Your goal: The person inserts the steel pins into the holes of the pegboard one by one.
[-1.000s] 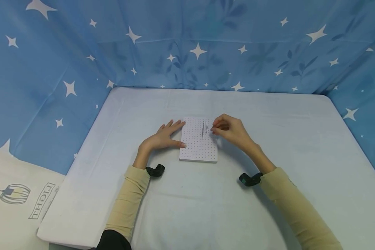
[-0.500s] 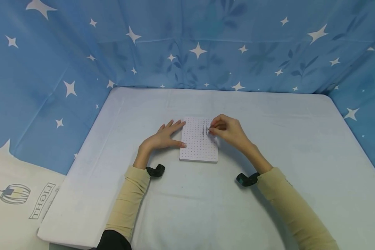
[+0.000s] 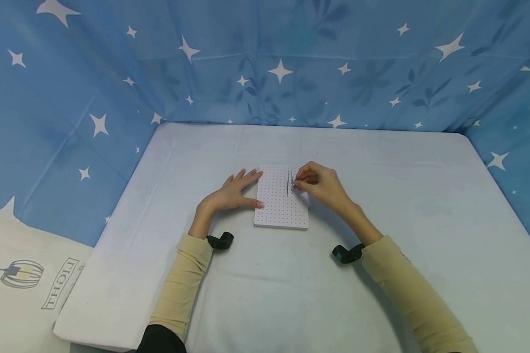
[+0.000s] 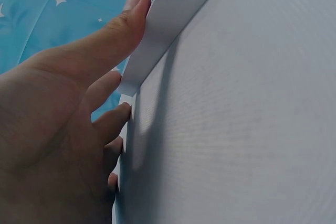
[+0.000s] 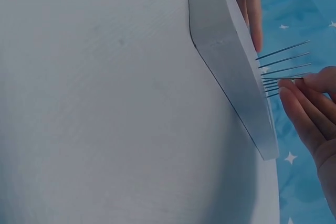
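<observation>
A white board with rows of small holes [image 3: 280,213] lies on the table. Several thin dark metal needles [image 3: 287,184] stand upright in it, in rows toward its right half; they also show in side view as slim needles [image 5: 286,51]. My left hand [image 3: 229,195] rests at the board's left side, fingers spread and fairly straight, its thumb [image 4: 137,17] against the edge. Over the board's right part, my right hand [image 3: 324,186] pinches a thin needle [image 5: 290,78] between thumb and fingertips, right beside the standing ones. Its lower end is lost among them.
A white cloth covers the table [image 3: 402,196]. Blue curtains with white stars [image 3: 280,71] hang behind and at both sides. A cream printed cloth [image 3: 22,284] lies at the lower left. Black wrist cameras [image 3: 221,241] sit on both wrists.
My right hand has shifted slightly left over the board, closer to the standing needles, still pinching. The left hand and the board have stayed in place.
</observation>
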{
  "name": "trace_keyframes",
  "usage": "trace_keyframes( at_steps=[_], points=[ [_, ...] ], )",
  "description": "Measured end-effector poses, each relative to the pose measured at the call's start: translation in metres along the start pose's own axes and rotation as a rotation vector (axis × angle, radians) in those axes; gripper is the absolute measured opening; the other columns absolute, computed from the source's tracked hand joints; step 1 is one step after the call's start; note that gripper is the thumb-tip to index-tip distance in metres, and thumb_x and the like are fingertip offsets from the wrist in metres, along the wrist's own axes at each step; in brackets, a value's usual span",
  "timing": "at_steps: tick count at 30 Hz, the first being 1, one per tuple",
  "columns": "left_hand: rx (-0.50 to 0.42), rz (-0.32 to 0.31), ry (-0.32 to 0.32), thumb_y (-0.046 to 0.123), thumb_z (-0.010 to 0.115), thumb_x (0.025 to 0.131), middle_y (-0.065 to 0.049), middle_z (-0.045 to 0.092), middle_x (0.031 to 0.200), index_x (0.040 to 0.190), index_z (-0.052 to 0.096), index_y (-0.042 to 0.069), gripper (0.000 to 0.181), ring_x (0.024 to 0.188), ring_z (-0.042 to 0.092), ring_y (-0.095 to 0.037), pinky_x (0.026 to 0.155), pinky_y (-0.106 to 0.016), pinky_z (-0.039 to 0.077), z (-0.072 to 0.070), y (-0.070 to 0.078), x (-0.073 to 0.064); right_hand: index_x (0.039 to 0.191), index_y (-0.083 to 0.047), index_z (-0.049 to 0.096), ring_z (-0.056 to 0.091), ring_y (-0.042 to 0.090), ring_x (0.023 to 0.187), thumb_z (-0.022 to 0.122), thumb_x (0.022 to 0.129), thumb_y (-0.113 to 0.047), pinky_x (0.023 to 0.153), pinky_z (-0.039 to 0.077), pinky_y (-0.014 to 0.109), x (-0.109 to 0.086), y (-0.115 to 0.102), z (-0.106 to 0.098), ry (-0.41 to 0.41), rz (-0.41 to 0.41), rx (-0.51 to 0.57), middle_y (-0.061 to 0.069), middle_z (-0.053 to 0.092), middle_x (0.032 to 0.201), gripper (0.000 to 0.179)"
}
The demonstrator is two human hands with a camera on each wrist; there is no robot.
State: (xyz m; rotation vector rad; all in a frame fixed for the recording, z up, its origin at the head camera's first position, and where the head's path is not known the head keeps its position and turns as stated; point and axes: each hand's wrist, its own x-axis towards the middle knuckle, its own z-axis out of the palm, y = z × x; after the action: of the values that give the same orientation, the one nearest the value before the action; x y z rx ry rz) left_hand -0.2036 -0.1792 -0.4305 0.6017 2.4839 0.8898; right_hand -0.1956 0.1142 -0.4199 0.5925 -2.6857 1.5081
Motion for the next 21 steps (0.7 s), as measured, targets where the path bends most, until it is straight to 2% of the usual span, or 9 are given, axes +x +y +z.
trace_keyframes(
  at_steps=[13,18,21],
  points=[
    [0.004,-0.005,0.003,0.047,0.076,0.089,-0.004,0.008,0.174,0.167,0.019,0.025,0.099,0.161,-0.007,-0.028,0.129,-0.052,-0.008,0.0006,0.0012,-0.0005,0.100,-0.005,0.068,0.075,0.023,0.085,0.078,0.089,-0.003,0.074,0.057,0.021,-0.0028,0.0022,0.0046,-0.004,-0.054,-0.072,0.010,0.076,0.095,0.015],
    [0.005,-0.007,0.003,0.048,0.076,0.089,-0.004,0.008,0.174,0.167,0.019,0.025,0.099,0.161,-0.007,-0.028,0.129,-0.052,-0.009,0.0005,0.0010,-0.0007,0.099,-0.005,0.068,0.075,0.022,0.084,0.079,0.089,-0.003,0.072,0.056,0.019,-0.0027,0.0026,0.0051,-0.016,-0.043,-0.069,0.009,0.077,0.093,0.014],
    [0.006,-0.007,0.003,0.048,0.076,0.089,-0.004,0.009,0.174,0.167,0.019,0.025,0.099,0.161,-0.007,-0.027,0.129,-0.052,-0.008,0.0005,0.0006,-0.0005,0.099,-0.005,0.068,0.074,0.021,0.085,0.078,0.090,-0.003,0.072,0.057,0.022,-0.0027,0.0024,0.0055,-0.022,-0.036,-0.084,0.009,0.076,0.093,0.014]
  ],
)
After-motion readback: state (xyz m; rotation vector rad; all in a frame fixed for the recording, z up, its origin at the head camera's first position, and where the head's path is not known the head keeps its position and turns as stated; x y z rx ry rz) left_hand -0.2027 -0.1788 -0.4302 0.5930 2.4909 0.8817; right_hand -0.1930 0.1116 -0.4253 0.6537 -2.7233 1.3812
